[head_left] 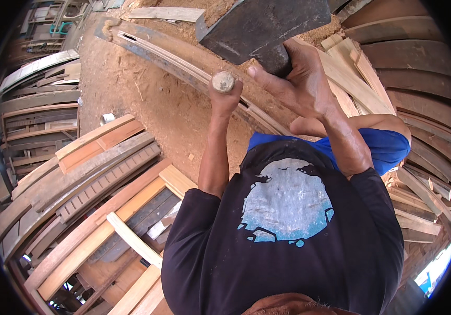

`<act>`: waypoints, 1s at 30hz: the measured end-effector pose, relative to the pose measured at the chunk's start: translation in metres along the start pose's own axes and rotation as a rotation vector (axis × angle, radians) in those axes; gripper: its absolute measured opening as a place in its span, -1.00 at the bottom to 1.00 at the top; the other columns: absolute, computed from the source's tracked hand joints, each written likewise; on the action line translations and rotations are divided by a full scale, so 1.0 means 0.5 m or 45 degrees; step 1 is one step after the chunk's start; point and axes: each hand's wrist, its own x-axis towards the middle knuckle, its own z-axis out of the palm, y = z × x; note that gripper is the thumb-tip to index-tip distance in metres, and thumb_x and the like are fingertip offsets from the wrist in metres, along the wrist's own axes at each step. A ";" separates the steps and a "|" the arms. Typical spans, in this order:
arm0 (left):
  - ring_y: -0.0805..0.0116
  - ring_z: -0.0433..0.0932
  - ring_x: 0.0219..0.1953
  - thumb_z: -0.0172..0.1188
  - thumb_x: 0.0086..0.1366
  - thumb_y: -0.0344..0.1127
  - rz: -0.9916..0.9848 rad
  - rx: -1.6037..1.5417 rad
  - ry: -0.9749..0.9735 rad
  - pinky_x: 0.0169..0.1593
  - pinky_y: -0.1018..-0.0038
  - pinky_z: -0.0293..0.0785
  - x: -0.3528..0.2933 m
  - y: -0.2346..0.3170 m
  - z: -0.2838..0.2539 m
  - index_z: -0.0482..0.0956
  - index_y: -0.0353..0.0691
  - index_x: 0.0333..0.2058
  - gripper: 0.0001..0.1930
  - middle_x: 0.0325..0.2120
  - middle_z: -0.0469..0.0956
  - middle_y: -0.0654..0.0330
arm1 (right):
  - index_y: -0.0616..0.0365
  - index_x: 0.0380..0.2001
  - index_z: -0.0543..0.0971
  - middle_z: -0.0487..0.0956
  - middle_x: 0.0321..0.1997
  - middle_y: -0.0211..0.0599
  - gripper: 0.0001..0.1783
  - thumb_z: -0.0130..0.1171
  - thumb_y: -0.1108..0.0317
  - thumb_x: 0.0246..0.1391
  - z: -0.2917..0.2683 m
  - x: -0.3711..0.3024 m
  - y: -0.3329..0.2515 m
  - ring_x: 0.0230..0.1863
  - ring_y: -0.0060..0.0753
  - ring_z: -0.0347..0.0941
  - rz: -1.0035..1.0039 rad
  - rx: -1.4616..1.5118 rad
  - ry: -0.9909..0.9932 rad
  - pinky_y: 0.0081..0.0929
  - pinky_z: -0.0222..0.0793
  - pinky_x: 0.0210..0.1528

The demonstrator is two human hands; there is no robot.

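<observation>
I hold an axe raised close to the camera. My left hand (224, 100) grips the end of its wooden handle (223, 81), whose round butt faces up. My right hand (296, 76) is wrapped around the handle just below the dark, worn metal axe head (259, 26), which fills the upper middle of the view. Below the axe a long curved wooden plank (183, 65) lies across the sawdust-covered ground (146, 100). My dark shirt with a pale round print and blue shorts (383, 144) fill the lower middle.
Stacks of curved wooden planks (94, 173) lie to my left. More curved boards (419, 79) and pale split pieces (348, 73) are piled on the right. A small white can (107, 118) sits on the ground at the left. Timber leans at the far left.
</observation>
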 end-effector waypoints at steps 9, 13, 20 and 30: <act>0.47 0.47 -0.45 0.36 0.06 -0.45 -0.101 0.032 -0.053 -0.35 0.44 0.45 -0.030 -0.075 0.012 0.49 -0.25 -0.38 -0.80 -0.52 0.52 0.29 | 0.24 -0.07 0.59 0.63 -0.38 -0.24 -0.68 0.33 0.37 0.12 0.029 0.006 0.035 -0.30 -0.42 0.56 0.080 -0.070 -0.071 -0.41 0.47 -0.27; 0.40 0.54 -0.40 0.33 0.04 -0.47 0.000 0.046 -0.116 -0.30 0.39 0.49 -0.016 -0.050 0.051 0.54 -0.27 -0.34 -0.81 -0.46 0.57 0.23 | 0.13 -0.06 0.58 0.65 -0.38 -0.01 -0.64 0.29 0.24 0.09 0.038 -0.011 0.144 -0.29 -0.01 0.65 0.237 -0.817 -0.434 -0.10 0.53 -0.21; 0.46 0.54 -0.38 0.36 0.07 -0.45 -0.189 0.136 -0.149 -0.29 0.44 0.49 -0.063 -0.072 0.014 0.55 -0.24 -0.29 -0.78 -0.48 0.57 0.27 | 0.12 -0.14 0.61 0.64 -0.36 0.02 -0.70 0.28 0.34 0.01 0.006 0.000 0.059 -0.30 0.10 0.58 0.410 -0.508 -0.243 -0.09 0.48 -0.23; 0.49 0.56 -0.29 0.37 0.09 -0.45 -0.068 0.095 -0.101 -0.21 0.45 0.53 -0.053 -0.116 0.025 0.55 -0.24 -0.24 -0.75 -0.38 0.59 0.28 | 0.17 -0.13 0.63 0.63 -0.45 0.03 -0.66 0.28 0.32 -0.02 0.067 -0.023 0.198 -0.39 0.12 0.58 0.148 -0.936 -0.581 -0.08 0.48 -0.29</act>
